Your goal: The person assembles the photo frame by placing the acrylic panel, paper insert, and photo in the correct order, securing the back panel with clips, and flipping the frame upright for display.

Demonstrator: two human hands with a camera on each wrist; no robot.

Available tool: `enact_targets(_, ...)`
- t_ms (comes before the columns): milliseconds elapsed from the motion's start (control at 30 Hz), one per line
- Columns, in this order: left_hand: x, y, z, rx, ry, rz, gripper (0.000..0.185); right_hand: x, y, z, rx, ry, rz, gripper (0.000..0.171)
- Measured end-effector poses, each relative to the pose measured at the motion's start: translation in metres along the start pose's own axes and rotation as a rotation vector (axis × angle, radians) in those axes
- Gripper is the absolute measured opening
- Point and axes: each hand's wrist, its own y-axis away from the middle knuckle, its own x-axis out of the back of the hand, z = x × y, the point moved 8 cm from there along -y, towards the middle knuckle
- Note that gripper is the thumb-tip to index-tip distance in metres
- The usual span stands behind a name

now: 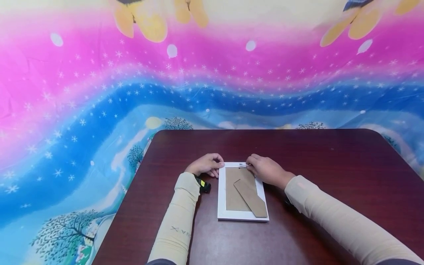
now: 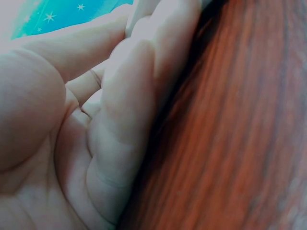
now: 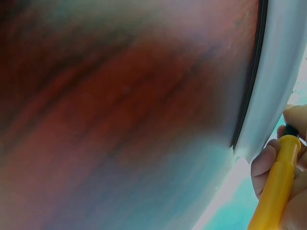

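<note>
A white picture frame [image 1: 222,191] lies back side up on the table, its brown backing board [image 1: 233,195] and slanted brown stand leg [image 1: 253,200] showing. With thumb and fingers, my left hand [image 1: 208,164] grips the frame's far left corner; the left wrist view shows these fingers [image 2: 127,105] close up, low against the tabletop. My right hand [image 1: 266,170] is over the frame's far right corner, holding a yellow-handled screwdriver [image 3: 276,191]. Its metal shaft [image 1: 243,165] points left along the backing's far edge. What the tip touches is too small to tell.
The dark red-brown wooden table [image 1: 314,154] extends around the frame on all sides. Behind it hangs a pink and blue patterned cloth [image 1: 212,73]. A black strap device [image 1: 204,186] is on the left wrist.
</note>
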Motion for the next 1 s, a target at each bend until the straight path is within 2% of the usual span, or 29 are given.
enact_targets(233,-0.004,0.000,0.004,-0.008,-0.007,-0.013,0.020,0.004,0.005,0.003,-0.014,-0.008,0.028,0.013)
enact_targets(600,0.004,0.002,0.004,-0.008,-0.017,-0.005,0.021,0.010,0.010,0.003,-0.037,-0.029,0.024,0.019)
enact_targets(1000,-0.002,0.002,0.001,-0.004,0.014,-0.020,0.021,0.015,0.023,0.007,-0.067,-0.023,0.031,0.019)
